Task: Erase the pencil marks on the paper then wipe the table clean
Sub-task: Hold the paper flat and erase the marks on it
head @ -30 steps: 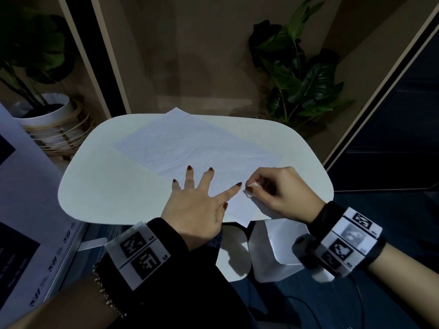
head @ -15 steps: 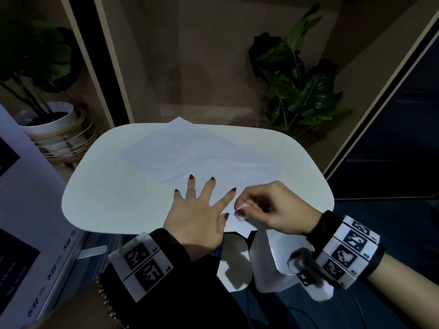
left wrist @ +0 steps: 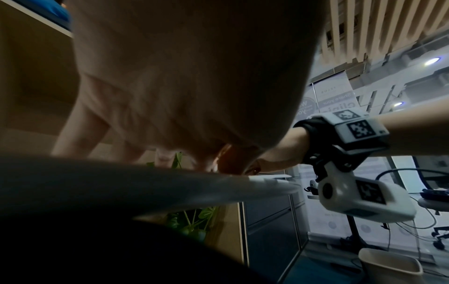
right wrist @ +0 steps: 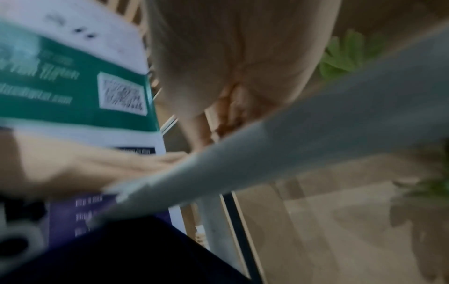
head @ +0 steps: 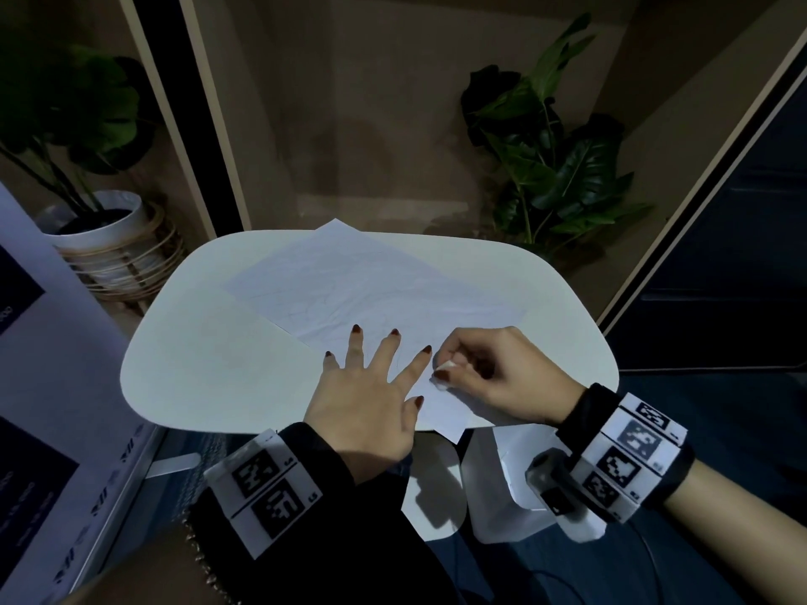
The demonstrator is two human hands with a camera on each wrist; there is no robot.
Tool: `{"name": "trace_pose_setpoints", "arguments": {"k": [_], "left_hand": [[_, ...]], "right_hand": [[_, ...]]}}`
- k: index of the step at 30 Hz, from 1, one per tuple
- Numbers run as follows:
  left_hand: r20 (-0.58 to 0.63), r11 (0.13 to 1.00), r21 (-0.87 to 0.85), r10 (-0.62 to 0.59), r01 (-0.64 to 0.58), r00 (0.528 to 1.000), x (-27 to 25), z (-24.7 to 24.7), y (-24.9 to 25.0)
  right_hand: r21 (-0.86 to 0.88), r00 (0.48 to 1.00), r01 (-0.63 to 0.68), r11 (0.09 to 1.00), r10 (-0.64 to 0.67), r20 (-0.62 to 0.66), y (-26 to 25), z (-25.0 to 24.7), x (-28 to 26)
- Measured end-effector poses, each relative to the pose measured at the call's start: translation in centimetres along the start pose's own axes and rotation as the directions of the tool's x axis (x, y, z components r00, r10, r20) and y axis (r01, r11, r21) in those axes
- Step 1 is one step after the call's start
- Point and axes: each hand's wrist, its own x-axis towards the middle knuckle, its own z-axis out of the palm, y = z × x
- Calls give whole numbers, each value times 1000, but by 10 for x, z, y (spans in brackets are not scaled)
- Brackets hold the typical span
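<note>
From my head view, my left hand (head: 367,397) lies flat with its fingers splayed on the near part of the paper (head: 371,294), pinning it to the white table (head: 209,364). My right hand (head: 493,377) sits just beside it, its curled fingers pinching a small white eraser (head: 446,368) whose tip meets the sheet right off my left index fingertip. The paper runs away from both hands on a diagonal, its long axis going from the near corner that overhangs the table edge under my right wrist up to the far left. Faint pencil lines show ahead of my left fingers, so I judge the unerased part lies forward and to the left of the eraser, nearer my right hand's reach than anything else.

From my left wrist, my palm fills the frame from above, pressed low over the table edge (left wrist: 170,188); my right wrist comes in from the right with its hand down on the sheet.

From my right wrist, everything is smeared with blur; I can make out my fingers bunched downwards at the table edge (right wrist: 316,134), but not the eraser.
</note>
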Motion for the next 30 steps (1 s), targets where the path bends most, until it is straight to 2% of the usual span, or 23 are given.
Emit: {"name": "trace_pose_setpoints", "arguments": {"k": [2,6,7,10,11,12,14,16,20,21,24,25,28,30], "left_hand": [[4,1000,3,-1,1,1000,0,1,0],[4,1000,10,-6,6,1000,0,0,1],[6,1000,12,-7,7,1000,0,0,1],[12,1000,16,-9,9,1000,-1,0,2],[12,1000,16,-7,7,1000,-1,0,1],[11,1000,17,-5,5,1000,-1,0,1],[4,1000,16,0,0,1000,-1,0,1],[2,1000,16,1,-1,1000,-2,0,1],[4,1000,13,-2,1,1000,-2,0,1],[5,1000,13,-2,2,1000,-2,-1,1],[4,1000,14,-1,1,1000,-1,0,0],[5,1000,13,0,0,1000,-1,0,0],[9,1000,15,2,-2,1000,-2,0,1],[15,1000,13,0,-1,1000,-2,0,1]], "right_hand": [[56,996,-9,998,5,85,-2,-1,-2],[-16,992,-22,1000,19,-123,1,5,2],[-9,993,-13,1000,12,-116,1,5,2],[71,998,-5,997,1,63,0,-1,-1],[93,997,-20,995,12,77,1,-2,-2],[94,999,-31,995,28,40,3,-1,-2],[58,993,-42,997,48,-112,6,7,-1],[74,986,-35,997,46,-161,6,12,-1],[227,998,-47,973,38,43,7,3,-5],[222,998,-55,973,48,36,7,3,-5],[150,990,-38,988,58,-131,6,11,-1],[140,990,-32,990,51,-133,5,11,-1],[194,998,-35,980,23,65,3,2,-3],[179,997,-53,983,41,68,5,0,-4]]}}
